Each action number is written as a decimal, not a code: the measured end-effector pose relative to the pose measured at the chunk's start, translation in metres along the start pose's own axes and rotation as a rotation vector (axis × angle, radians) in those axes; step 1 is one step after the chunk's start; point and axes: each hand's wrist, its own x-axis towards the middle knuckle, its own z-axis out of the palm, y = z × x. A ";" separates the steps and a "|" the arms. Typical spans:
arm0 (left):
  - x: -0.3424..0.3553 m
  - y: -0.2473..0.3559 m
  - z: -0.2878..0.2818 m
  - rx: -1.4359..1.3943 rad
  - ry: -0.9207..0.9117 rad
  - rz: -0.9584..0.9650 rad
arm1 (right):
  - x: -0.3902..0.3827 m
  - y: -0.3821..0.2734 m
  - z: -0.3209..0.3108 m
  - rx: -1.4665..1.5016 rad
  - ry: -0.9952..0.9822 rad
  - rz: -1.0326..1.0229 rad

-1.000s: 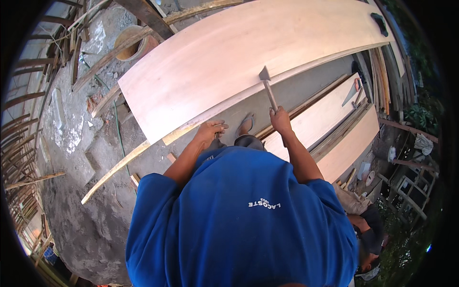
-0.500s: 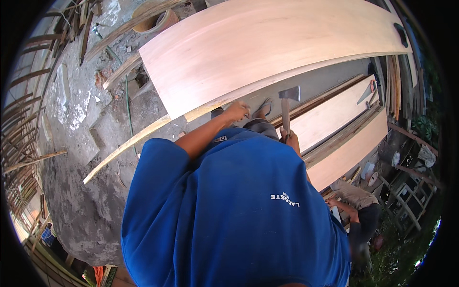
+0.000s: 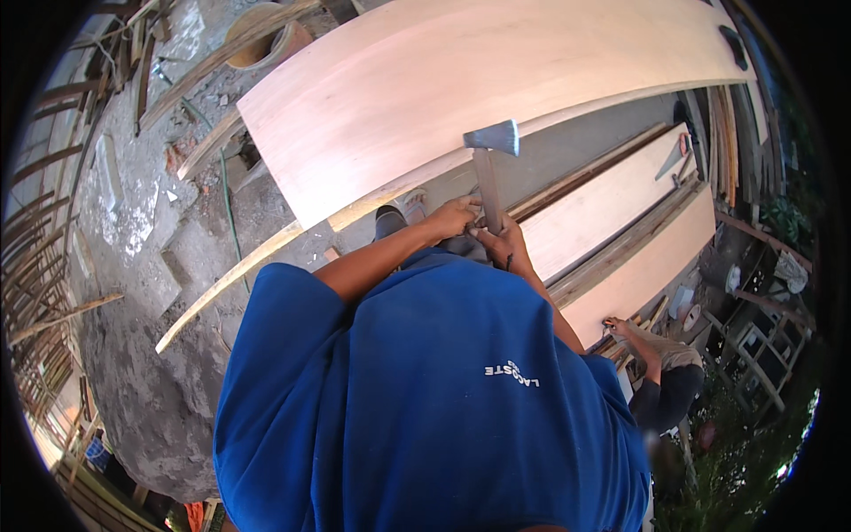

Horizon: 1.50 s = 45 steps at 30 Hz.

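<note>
A hatchet (image 3: 488,182) stands upright in front of my body, its steel head at the top, overlapping the near edge of a large plywood sheet (image 3: 461,71). Wrapped round the lower part of its wooden handle is my right hand (image 3: 509,246). My left hand (image 3: 454,220) is just left of the handle, close to the right hand, with its fingers curled in. Whether those fingers pinch something small is too hard to see. Below the sheet's near edge, a long pale wood strip (image 3: 232,270) sticks out to the left.
Right of me lie more plywood boards (image 3: 651,285) and dark timber lengths. A handsaw (image 3: 675,158) rests on one board. At the lower right another person's hand (image 3: 613,325) touches a board's edge. A green hose (image 3: 228,199) crosses the rough concrete on the left, near a clay-coloured ring (image 3: 275,44).
The hatchet has moved up and left, in front of me. My hands have come together at its handle. The other person's arm has reached up to the board.
</note>
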 end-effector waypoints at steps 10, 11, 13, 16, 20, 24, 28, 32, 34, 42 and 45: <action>0.021 -0.030 0.011 -0.144 0.162 0.126 | 0.005 0.003 -0.005 0.028 0.183 0.046; 0.016 -0.027 0.007 -0.286 0.068 -0.024 | 0.006 0.002 -0.004 0.006 0.261 0.010; 0.014 -0.026 0.005 -0.314 0.080 -0.013 | 0.009 -0.001 -0.006 -0.009 0.258 0.010; 0.015 -0.014 0.007 -0.221 0.200 0.063 | 0.011 0.002 -0.011 -0.059 0.267 0.008; 0.045 -0.006 -0.032 0.029 0.551 0.561 | 0.010 0.003 -0.016 -0.142 0.281 -0.076; 0.050 0.039 -0.072 0.445 0.868 0.852 | -0.007 -0.010 -0.018 -0.198 0.339 -0.085; 0.051 0.040 -0.087 0.663 0.867 0.890 | -0.012 -0.009 -0.029 -0.277 0.346 -0.105; 0.051 0.034 -0.087 0.633 0.870 0.878 | -0.015 -0.026 -0.033 -0.346 0.330 -0.032; 0.052 0.033 -0.089 0.670 0.865 0.914 | -0.016 -0.045 -0.027 -0.377 0.348 -0.088; 0.050 0.029 -0.087 0.694 0.835 1.003 | -0.013 -0.080 -0.003 -0.614 0.333 -0.277; 0.052 0.025 -0.087 0.641 0.824 1.001 | -0.001 -0.051 -0.002 -0.786 0.264 -0.197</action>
